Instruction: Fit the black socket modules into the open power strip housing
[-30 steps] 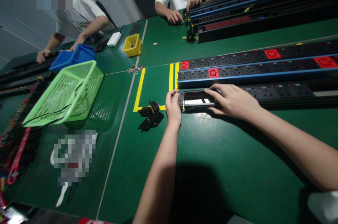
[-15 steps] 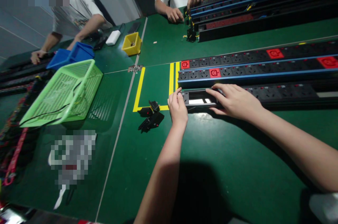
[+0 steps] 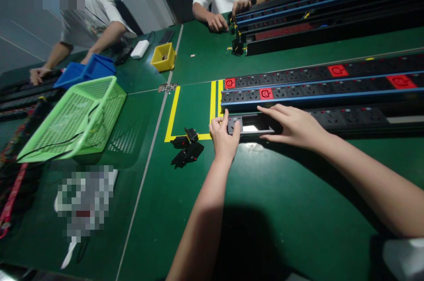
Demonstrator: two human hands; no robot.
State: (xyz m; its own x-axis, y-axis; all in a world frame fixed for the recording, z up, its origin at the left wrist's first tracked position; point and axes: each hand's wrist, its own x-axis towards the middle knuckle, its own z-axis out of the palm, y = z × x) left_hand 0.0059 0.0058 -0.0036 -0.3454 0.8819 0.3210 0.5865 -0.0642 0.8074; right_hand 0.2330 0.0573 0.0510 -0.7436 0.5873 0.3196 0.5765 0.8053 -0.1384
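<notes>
In front of me lies a black power strip (image 3: 351,117) with a row of sockets and an open gap near its left end. At that end sits a single black socket module (image 3: 234,124). My left hand (image 3: 223,137) is closed on this module, its index finger at the far edge and its thumb on the near right side. My right hand (image 3: 294,126) straddles the strip just right of the gap, thumb at the near edge and fingers at the far edge. Several loose black socket modules (image 3: 187,150) lie left of my left hand.
Two finished-looking strips, one a blue-edged power strip (image 3: 298,95), lie behind. A green basket (image 3: 109,117), blue bin (image 3: 88,71) and yellow box (image 3: 164,58) stand left. Yellow tape (image 3: 172,113) marks the table. Two co-workers sit across, one at other strips (image 3: 298,42).
The socket module has shifted slightly right along the strip, with my left hand's thumb now farther over it. My right hand stays about where it was. The view has drifted a little.
</notes>
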